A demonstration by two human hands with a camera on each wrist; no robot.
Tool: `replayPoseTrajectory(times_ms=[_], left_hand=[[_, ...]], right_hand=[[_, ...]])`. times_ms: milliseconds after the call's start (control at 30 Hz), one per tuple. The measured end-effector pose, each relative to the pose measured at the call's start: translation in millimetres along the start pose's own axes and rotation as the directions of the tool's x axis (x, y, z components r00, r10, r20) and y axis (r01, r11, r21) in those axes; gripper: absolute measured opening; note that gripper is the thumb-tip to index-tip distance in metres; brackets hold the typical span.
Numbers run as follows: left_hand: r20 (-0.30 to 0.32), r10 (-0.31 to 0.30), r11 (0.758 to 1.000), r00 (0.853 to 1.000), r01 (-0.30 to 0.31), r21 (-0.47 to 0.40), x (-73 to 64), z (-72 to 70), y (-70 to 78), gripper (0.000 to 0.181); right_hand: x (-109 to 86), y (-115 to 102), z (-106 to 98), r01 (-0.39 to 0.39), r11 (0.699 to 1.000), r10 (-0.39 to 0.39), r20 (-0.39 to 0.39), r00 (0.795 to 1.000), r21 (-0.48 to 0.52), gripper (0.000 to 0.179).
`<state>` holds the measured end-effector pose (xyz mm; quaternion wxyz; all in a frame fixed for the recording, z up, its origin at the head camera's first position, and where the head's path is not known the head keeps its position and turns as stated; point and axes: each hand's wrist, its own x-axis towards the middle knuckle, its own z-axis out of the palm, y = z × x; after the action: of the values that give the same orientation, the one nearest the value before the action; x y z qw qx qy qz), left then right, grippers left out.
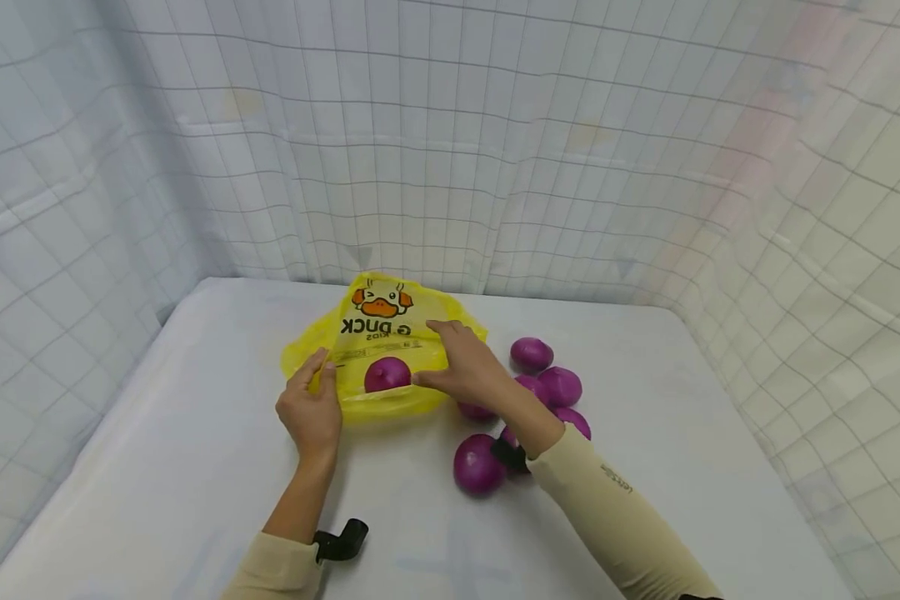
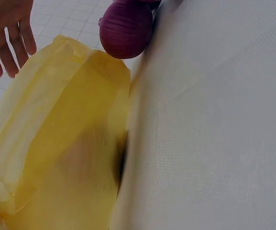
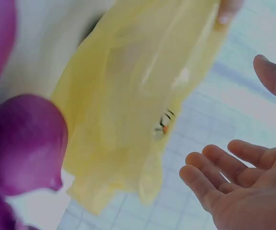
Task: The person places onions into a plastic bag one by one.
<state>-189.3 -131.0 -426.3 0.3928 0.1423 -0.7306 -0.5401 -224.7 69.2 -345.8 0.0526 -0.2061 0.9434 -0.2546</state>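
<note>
A yellow plastic bag [image 1: 390, 407] with a duck print lies spread on the white table. One red onion [image 1: 387, 374] rests at its mouth, framed by the yellow film. My left hand [image 1: 311, 412] pinches the bag's left edge between thumb and fingers; in the right wrist view a fingertip [image 3: 228, 12] of it shows at the film. Over the bag's right side hovers my right hand [image 1: 468, 367], fingers spread and holding nothing. The right wrist view shows this hand [image 3: 243, 184] apart from the bag [image 3: 128, 105], thumb and fingers well separated.
Several loose red onions lie right of the bag, partly under my right forearm. The nearest onion [image 1: 479, 465] sits in front, another onion [image 1: 531, 355] farther back. Gridded white sheeting [image 1: 420, 150] encloses the table's back and sides.
</note>
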Motion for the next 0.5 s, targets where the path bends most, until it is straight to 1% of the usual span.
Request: replayPoseTrajectory(times_ms=[67,200,300,400,500], left_hand=[[0.002,0.003,1.000,1.000,-0.003,0.002,0.4,-0.9,-0.2,0.024],[0.011,0.008,1.000,1.000,-0.008,0.001,1.6,-1.0,-0.4,0.024],[0.016,0.011,1.000,1.000,-0.011,0.002,2.6,-0.4,-1.0,0.024],[0.020,0.009,1.000,1.000,-0.009,0.008,3.0,-0.5,-1.2,0.024],[0.025,-0.005,1.000,1.000,0.005,0.019,2.6,-1.0,-1.7,0.025]], right_hand=[[-13.9,6.5,-6.1,-0.014,1.000,0.015,-0.034,0.999,0.019,0.082],[-42.0,23.7,-17.3,-0.011,0.999,0.017,-0.111,0.994,0.053,0.081],[-62.2,37.0,-24.4,-0.013,0.997,0.024,-0.150,0.988,0.079,0.081],[-80.7,50.6,-28.5,-0.054,0.989,0.078,-0.182,0.980,0.134,0.080],[-98.9,65.1,-28.5,-0.108,0.970,0.155,-0.210,0.965,0.219,0.080]])
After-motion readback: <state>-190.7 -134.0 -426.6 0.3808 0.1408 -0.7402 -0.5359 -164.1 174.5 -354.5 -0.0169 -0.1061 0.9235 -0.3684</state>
